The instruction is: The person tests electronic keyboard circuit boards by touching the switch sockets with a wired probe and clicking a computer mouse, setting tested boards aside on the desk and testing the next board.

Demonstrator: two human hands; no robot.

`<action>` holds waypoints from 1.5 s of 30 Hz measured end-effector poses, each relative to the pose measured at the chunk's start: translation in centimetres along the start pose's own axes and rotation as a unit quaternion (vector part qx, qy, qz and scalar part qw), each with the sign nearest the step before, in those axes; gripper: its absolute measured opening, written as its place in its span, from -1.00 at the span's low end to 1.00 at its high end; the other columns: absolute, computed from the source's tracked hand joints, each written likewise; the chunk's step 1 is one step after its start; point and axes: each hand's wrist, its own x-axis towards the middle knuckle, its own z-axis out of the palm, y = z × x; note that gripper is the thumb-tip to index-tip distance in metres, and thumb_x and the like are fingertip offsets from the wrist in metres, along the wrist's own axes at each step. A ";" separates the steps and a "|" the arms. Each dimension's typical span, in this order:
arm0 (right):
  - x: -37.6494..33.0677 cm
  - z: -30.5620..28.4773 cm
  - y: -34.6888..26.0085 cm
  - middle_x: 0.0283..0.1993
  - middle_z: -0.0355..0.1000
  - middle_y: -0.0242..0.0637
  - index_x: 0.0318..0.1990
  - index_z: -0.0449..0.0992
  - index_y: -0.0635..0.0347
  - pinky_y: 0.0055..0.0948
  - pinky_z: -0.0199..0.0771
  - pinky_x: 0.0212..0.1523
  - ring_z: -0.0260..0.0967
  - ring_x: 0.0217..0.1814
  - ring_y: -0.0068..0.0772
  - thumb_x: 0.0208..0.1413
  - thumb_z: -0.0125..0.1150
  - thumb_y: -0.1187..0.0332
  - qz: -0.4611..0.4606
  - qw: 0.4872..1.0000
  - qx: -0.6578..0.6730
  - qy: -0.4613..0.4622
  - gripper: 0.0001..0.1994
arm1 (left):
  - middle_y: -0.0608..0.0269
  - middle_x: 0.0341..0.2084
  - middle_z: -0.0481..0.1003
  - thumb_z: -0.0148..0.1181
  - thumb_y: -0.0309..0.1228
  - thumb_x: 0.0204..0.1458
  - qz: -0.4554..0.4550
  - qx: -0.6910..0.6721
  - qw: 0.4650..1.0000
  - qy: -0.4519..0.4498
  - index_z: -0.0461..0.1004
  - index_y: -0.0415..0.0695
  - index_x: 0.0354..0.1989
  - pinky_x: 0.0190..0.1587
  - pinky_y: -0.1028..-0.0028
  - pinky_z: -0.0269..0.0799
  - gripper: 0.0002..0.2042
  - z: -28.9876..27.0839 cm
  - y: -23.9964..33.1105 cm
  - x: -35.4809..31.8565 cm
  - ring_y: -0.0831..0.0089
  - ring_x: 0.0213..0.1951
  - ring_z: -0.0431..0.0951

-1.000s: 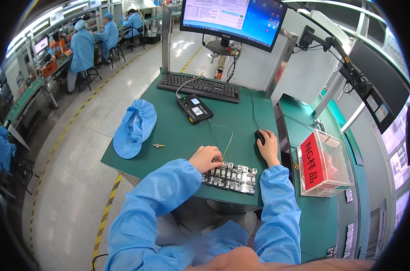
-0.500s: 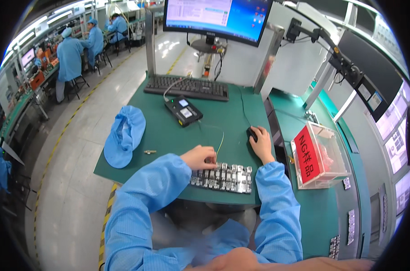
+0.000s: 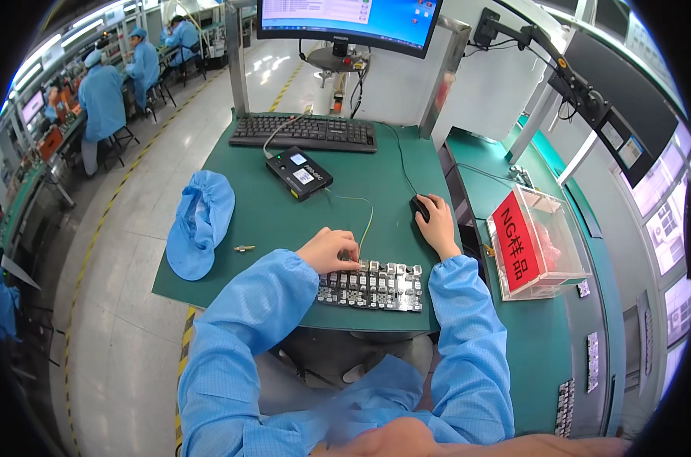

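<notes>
My left hand (image 3: pixel 329 249) rests with curled fingers on the near left end of a panel of small circuit boards (image 3: pixel 376 286) at the table's front edge. It pinches the end of a thin green wire (image 3: pixel 364 217) that runs back to a black box device (image 3: pixel 299 173). My right hand (image 3: pixel 438 221) lies over a black computer mouse (image 3: pixel 420 207) to the right of the panel. Both forearms wear light blue sleeves.
A black keyboard (image 3: pixel 306 132) and a monitor (image 3: pixel 349 15) stand at the back of the green table mat (image 3: pixel 262 228). A blue cap (image 3: pixel 199 222) and a small metal part (image 3: pixel 243 248) lie left. A clear bin with a red label (image 3: pixel 540 242) sits right. Other people in blue work far left.
The view has shifted slightly as my head moved. Both hands stay where they were, left on the board panel and right on the mouse.
</notes>
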 end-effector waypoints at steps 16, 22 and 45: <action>-0.1 -0.1 -0.3 0.18 0.28 -0.11 0.02 0.48 -0.07 -0.13 0.27 0.13 0.24 0.17 -0.02 -0.07 0.21 0.27 -0.019 0.996 -0.085 0.005 -0.59 | 0.26 -0.06 0.45 0.30 -0.10 -0.08 0.019 0.010 0.999 0.045 0.41 -0.09 -0.05 0.17 0.26 0.11 -0.53 0.6 -1.0 0.1 0.33 0.04 0.38; 0.6 -1.0 -0.6 0.16 0.31 -0.11 0.17 0.38 -0.11 -0.14 0.18 0.19 0.23 0.19 -0.06 -0.02 0.21 0.15 -0.006 0.993 -0.099 0.057 -0.48 | 0.15 0.21 0.26 0.22 0.00 -0.04 0.028 0.046 0.998 0.042 0.34 -0.09 0.13 0.35 0.16 -0.11 -0.39 1.6 -2.4 0.2 0.25 0.30 0.14; 1.7 -0.2 9.5 -0.01 0.47 0.02 -0.13 0.57 0.20 -0.01 0.44 -0.01 0.42 0.05 0.10 0.09 -0.06 0.00 0.476 0.868 -0.130 -0.065 -0.53 | 0.10 0.24 0.22 0.14 0.06 0.02 0.046 0.076 0.996 0.012 0.40 0.03 0.14 0.36 0.06 -0.17 -0.45 1.7 -2.6 0.2 0.20 0.35 0.05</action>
